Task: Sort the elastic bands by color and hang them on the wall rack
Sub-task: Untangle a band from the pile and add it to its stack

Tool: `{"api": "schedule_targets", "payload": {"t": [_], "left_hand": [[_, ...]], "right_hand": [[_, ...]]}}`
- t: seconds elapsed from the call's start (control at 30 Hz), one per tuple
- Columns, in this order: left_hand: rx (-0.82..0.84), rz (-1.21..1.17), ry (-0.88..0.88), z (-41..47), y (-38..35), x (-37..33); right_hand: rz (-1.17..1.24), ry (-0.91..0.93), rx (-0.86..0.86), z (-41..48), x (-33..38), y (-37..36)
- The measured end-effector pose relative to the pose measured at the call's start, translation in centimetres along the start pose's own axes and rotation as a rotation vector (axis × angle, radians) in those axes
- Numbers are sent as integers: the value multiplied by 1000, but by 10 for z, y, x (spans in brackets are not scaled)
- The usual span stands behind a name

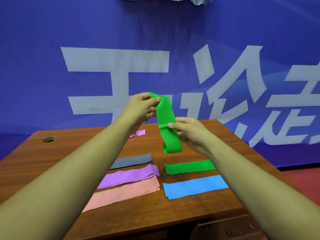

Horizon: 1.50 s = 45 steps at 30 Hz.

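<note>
Both hands hold a green elastic band up above the wooden table. My left hand pinches its top end. My right hand pinches it lower down, and its looped bottom hangs free. Flat on the table lie a second green band, a blue band, a grey band, a purple band and a pink band. A small purple piece shows past my left forearm.
A blue banner with large white characters covers the wall behind the table. The table has a round cable hole at its far left. Something pale hangs at the top edge of the view. Red floor lies to the right.
</note>
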<state>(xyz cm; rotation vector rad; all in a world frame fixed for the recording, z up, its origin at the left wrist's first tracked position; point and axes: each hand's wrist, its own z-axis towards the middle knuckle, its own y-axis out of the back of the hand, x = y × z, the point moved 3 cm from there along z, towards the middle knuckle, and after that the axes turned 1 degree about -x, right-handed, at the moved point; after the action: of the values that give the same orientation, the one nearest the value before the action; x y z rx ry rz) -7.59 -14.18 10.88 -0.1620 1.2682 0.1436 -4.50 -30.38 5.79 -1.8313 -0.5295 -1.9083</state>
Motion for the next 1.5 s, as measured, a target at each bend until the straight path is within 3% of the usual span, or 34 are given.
{"api": "schedule_targets", "payload": {"t": [0.1,0.23,0.47,0.67,0.87,1.17,1.5], "left_hand": [[-2,29,100,-2,1,8],[25,278,202,-10,3,19],[154,380,-45,-14,0,19],[88,522,-135,-14,-1,17],[7,510,-174,-16,-4,18],[61,457,-122,-14,-3,29],[-13,418,-115,-16,2,24]], "right_hand": [[31,63,-76,-5,4,1],[14,130,-184,-1,18,4],[-37,152,-272,4,21,8],[-82,144,-302,7,19,9],[-104,140,-265,8,18,6],[-19,120,-283,8,14,3],[-41,90,-258,3,15,2]]}}
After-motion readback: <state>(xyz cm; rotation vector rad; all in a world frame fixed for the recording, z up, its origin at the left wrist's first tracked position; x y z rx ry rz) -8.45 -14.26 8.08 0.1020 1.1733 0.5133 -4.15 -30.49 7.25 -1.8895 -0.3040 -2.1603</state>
